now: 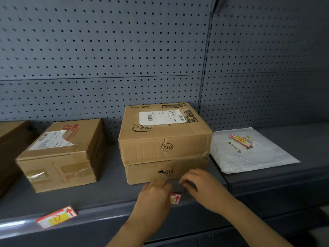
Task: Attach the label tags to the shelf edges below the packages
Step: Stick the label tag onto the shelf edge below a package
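Your left hand [154,196] covers most of a red-and-yellow label tag [175,198] at the shelf edge [99,213], directly below the stacked cardboard boxes; only the tag's right end, with a red arrow, shows. Its fingers are curled together over the tag, though whether they pinch it or only press it you cannot tell from this view. Your right hand [199,184] sits just beside the tag's right end, fingers bent and loosely together, touching the shelf surface near the lower box [165,172].

Two tags are visible: the second tag [57,216] lies on the shelf edge well to the left, below the taped carton [60,154].

Packages counted: five. The upper box [163,132] rests on the lower one; a white mailer bag [249,148] lies flat to the right; a partial carton [10,148] is cut off at the left. Grey pegboard [106,50] backs the shelf.
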`<state>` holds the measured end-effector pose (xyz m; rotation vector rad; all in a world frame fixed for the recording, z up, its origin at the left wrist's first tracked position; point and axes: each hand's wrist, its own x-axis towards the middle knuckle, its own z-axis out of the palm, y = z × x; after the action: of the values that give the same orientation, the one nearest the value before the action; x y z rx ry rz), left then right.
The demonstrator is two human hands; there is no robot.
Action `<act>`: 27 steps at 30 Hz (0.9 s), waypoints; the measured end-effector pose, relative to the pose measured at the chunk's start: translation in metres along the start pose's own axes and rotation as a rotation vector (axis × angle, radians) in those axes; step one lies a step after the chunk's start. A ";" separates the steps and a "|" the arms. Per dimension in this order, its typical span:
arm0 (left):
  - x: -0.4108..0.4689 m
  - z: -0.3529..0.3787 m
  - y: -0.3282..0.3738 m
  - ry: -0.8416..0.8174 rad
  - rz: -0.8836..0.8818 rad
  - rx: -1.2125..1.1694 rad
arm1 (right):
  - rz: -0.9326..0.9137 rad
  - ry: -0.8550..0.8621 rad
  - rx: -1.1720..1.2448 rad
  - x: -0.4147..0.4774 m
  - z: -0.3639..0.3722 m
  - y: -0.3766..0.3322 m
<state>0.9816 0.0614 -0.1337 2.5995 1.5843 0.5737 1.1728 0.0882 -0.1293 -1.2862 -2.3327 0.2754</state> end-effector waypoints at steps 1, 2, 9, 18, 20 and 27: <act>0.008 0.003 0.003 0.010 0.043 0.005 | 0.022 0.012 -0.006 -0.004 -0.005 0.006; 0.017 0.004 0.008 0.020 0.071 0.020 | 0.044 0.030 -0.010 -0.008 -0.010 0.012; 0.080 0.035 0.061 0.009 0.228 -0.172 | 0.219 0.140 -0.049 -0.039 -0.046 0.062; 0.174 0.073 0.136 0.015 0.262 -0.247 | 0.367 0.210 -0.046 -0.027 -0.088 0.176; 0.194 0.079 0.142 -0.011 0.245 -0.243 | 0.382 0.218 -0.070 -0.015 -0.097 0.201; 0.231 0.086 0.133 -0.038 0.151 -0.238 | 0.282 0.040 -0.289 0.042 -0.122 0.265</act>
<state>1.2176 0.2117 -0.1174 2.5459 1.2311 0.6723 1.4102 0.2616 -0.1120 -1.7467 -2.2119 -0.0017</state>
